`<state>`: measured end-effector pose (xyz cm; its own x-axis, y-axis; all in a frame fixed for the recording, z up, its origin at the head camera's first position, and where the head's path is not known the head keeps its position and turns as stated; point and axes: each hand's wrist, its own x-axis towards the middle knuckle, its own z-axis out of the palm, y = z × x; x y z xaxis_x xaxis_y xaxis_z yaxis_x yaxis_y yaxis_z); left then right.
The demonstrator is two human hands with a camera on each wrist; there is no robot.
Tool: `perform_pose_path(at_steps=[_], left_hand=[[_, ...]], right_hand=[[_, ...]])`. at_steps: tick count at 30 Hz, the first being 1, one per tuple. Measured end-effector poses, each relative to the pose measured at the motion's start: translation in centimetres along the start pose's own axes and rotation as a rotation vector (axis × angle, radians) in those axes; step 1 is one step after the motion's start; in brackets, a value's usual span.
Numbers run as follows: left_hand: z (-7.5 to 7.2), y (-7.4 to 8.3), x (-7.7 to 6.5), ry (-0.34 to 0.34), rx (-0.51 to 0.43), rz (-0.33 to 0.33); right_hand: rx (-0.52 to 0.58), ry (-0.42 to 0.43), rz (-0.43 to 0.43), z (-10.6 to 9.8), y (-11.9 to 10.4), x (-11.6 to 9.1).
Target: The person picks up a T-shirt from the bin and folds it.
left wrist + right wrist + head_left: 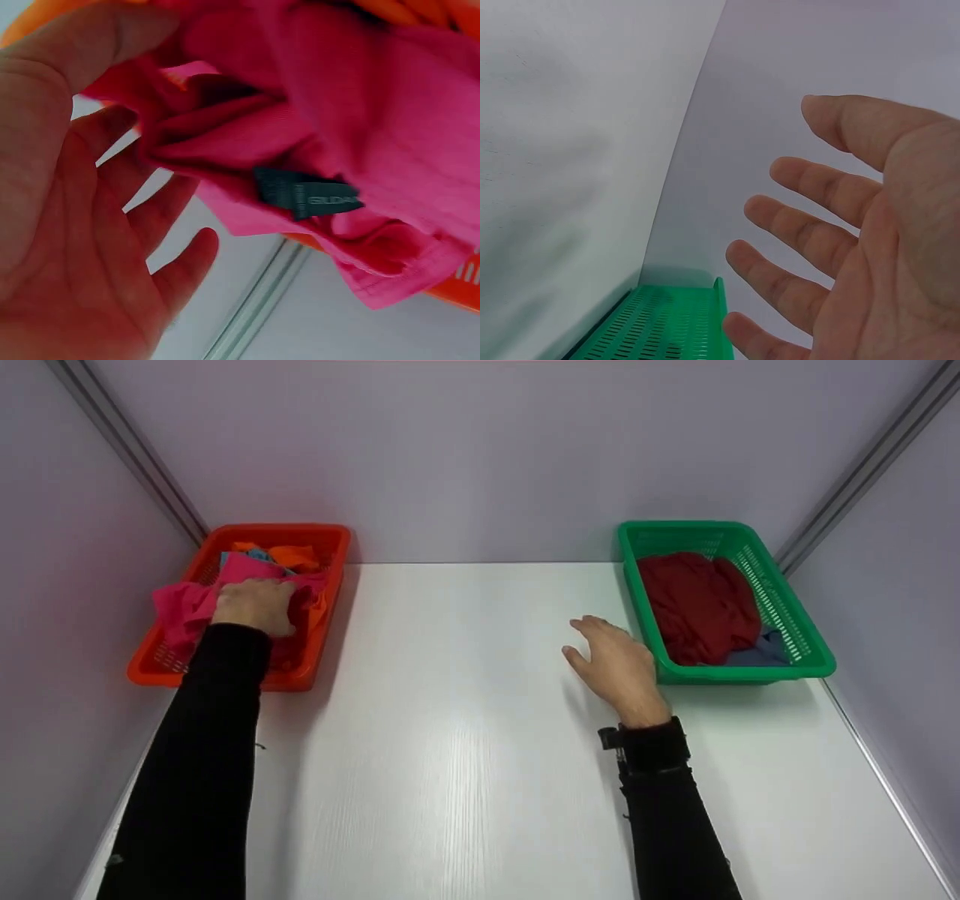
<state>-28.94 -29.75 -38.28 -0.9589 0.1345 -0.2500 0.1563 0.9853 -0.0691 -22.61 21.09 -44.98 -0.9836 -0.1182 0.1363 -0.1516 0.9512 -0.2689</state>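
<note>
My left hand [255, 604] is over the orange basket [330, 607], touching a pink garment [187, 600] that partly drapes over the basket's left rim. In the left wrist view the thumb [112, 45] lies against the pink cloth [420, 127]. The other fingers are spread, some tips behind the cloth's edge, and no closed pinch shows. A dark label [307, 193] is on the garment. My right hand [619, 667] hovers above the white table, left of the green basket [795, 660], with fingers apart and nothing held.
Orange cloth [296, 557] and a bit of blue cloth [259, 555] lie deeper in the orange basket. A dark red garment [697, 604] and a grey-blue one [765, 651] are in the green basket. Pale walls enclose the white table [450, 697] at the back and sides.
</note>
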Motion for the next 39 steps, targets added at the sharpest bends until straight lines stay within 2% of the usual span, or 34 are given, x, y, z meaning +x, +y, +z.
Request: perform_pose_path(at_steps=[6, 11, 14, 22, 26, 31, 33, 35, 39], left_hand=[[1.0, -0.6, -0.1, 0.05, 0.08, -0.003], [1.3, -1.1, -0.2, 0.05, 0.06, -0.039], [1.5, -1.7, 0.1, 0.062, 0.026, -0.032], [1.2, -3.1, -0.1, 0.178, -0.063, -0.005], [-0.2, -3.9, -0.2, 0.286, -0.102, -0.06], [-2.7, -4.4, -0.6, 0.544, -0.289, -0.161], [-3.8, -4.1, -1.0, 0.631, -0.376, -0.192], [-5.0, -3.6, -1.5, 0.687, -0.439, -0.225], [-7.3, -1.7, -2.6, 0.834, -0.516, -0.25]], right_hand=[[0.006, -0.01, -0.016, 0.2, 0.0, 0.0], [0.012, -0.026, -0.013, 0.2, 0.0, 0.1], [0.014, -0.026, -0.007, 0.1, -0.1, 0.1], [0.011, -0.017, -0.009, 0.1, -0.2, 0.2], [0.01, -0.019, -0.011, 0.1, -0.4, 0.2], [0.005, -0.009, -0.024, 0.1, -0.5, 0.3], [0.007, -0.008, -0.026, 0.1, -0.5, 0.3], [0.009, -0.011, -0.024, 0.2, -0.5, 0.3], [0.013, -0.015, -0.019, 0.3, -0.4, 0.4]])
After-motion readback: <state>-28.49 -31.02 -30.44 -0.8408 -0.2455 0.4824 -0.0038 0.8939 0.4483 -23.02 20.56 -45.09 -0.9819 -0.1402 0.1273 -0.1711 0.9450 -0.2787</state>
